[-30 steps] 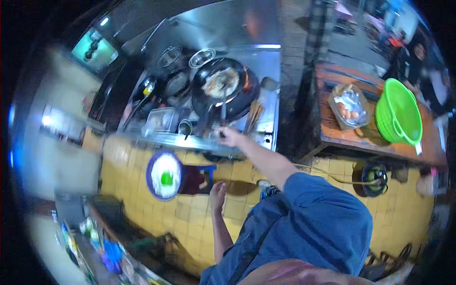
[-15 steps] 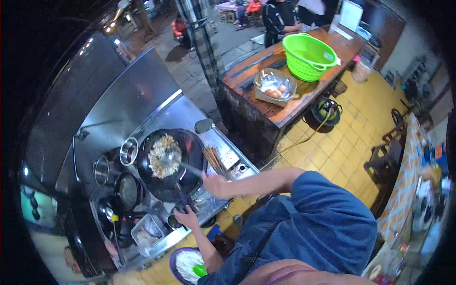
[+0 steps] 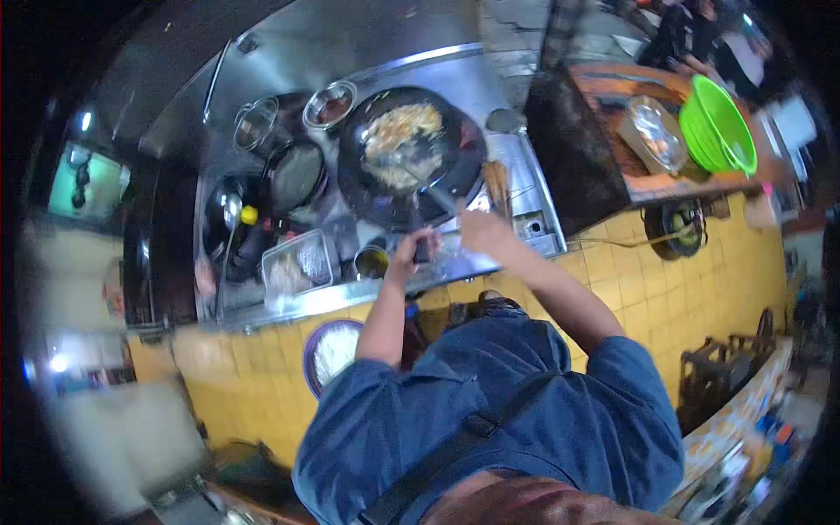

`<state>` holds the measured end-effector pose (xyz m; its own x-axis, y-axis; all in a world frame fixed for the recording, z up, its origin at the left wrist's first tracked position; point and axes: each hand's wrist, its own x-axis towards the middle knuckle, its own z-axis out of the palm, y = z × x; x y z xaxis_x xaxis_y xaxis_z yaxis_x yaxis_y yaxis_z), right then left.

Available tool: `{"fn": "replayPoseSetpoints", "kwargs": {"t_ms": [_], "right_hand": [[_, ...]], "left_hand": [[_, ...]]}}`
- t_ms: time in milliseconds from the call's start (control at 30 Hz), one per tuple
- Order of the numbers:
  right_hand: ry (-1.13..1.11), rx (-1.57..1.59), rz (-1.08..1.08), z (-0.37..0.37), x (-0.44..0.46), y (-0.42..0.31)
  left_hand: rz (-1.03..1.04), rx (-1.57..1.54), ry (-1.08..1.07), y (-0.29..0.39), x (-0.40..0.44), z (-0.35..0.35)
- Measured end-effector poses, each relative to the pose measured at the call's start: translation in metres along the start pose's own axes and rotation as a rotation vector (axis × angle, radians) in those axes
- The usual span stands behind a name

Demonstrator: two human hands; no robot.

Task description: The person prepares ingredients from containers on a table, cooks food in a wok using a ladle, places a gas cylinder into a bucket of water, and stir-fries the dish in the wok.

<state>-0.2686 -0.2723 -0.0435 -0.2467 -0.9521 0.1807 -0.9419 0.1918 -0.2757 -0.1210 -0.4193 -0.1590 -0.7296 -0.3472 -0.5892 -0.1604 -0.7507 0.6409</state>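
A black wok [image 3: 468, 157] sits on the steel stove, with fried rice [image 3: 404, 131] spread inside it. My left hand [image 3: 411, 251] is closed around the wok's dark handle at the near side. My right hand [image 3: 486, 232] grips the long handle of a metal spatula [image 3: 433, 191], whose head is down in the rice and blurred. Just left of my left hand stands a small metal pot [image 3: 372, 261]. Brown wooden sticks [image 3: 497, 185] lie to the right of the wok, close to my right hand.
Left on the stove are a dark pan [image 3: 297, 173], metal bowls [image 3: 331, 105] and a clear plastic tub [image 3: 302, 262]. A purple-rimmed basin of white rice [image 3: 334, 352] stands below. On the wooden counter are a green basket [image 3: 717, 127] and an egg container [image 3: 652, 136]. People stand behind it.
The view has turned, so the stove now appears higher and further right. The spatula has moved within the wok, and the rice is spread differently. Both hands keep their holds.
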Motion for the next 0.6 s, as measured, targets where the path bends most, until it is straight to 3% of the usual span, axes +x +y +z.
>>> {"fn": "replayPoseSetpoints", "kwargs": {"t_ms": [33, 67, 100, 167, 200, 267, 300, 367, 433, 467, 533, 567, 600], "right_hand": [[-0.07, 0.057, 0.06, -0.026, 0.019, 0.003], [-0.114, 0.066, 0.13, 0.004, 0.027, 0.015], [-0.136, 0.054, 0.096, 0.002, 0.026, 0.014], [-0.205, 0.178, 0.273, -0.008, 0.028, 0.007], [-0.282, 0.18, 0.232, -0.027, 0.023, 0.016], [-0.402, 0.178, 0.175, -0.112, 0.012, 0.023], [-0.46, 0.164, 0.157, -0.144, 0.008, 0.025], [-0.51, 0.224, 0.128, -0.165, 0.007, 0.036], [-0.549, 0.248, 0.086, -0.17, 0.005, 0.033], [-0.568, 0.251, 0.053, -0.16, 0.003, 0.034], [-0.504, 0.223, 0.096, -0.156, -0.01, 0.031], [-0.405, 0.192, 0.161, -0.154, -0.019, 0.022], [-0.442, 0.014, 0.167, -0.113, -0.027, 0.039]], "left_hand": [[-0.059, -0.028, 0.015, 0.011, -0.008, 0.01], [-0.12, -0.056, 0.02, 0.018, -0.019, 0.023], [-0.104, -0.093, 0.03, 0.013, -0.018, 0.025], [-0.153, -0.065, 0.101, 0.02, -0.02, 0.038], [-0.033, -0.135, 0.236, 0.019, -0.024, 0.059], [0.036, -0.494, 0.252, 0.044, -0.06, 0.123], [0.031, -0.708, -0.053, 0.063, -0.083, 0.138], [-0.163, -0.76, -0.128, 0.096, -0.132, 0.16], [-0.236, -0.727, -0.147, 0.1, -0.13, 0.139], [-0.021, -0.48, -0.157, 0.077, -0.107, 0.106], [0.06, -0.399, -0.112, 0.026, -0.073, 0.053], [0.081, -0.305, 0.027, 0.016, -0.087, 0.073], [0.087, -0.205, 0.167, 0.007, -0.102, 0.095]]}}
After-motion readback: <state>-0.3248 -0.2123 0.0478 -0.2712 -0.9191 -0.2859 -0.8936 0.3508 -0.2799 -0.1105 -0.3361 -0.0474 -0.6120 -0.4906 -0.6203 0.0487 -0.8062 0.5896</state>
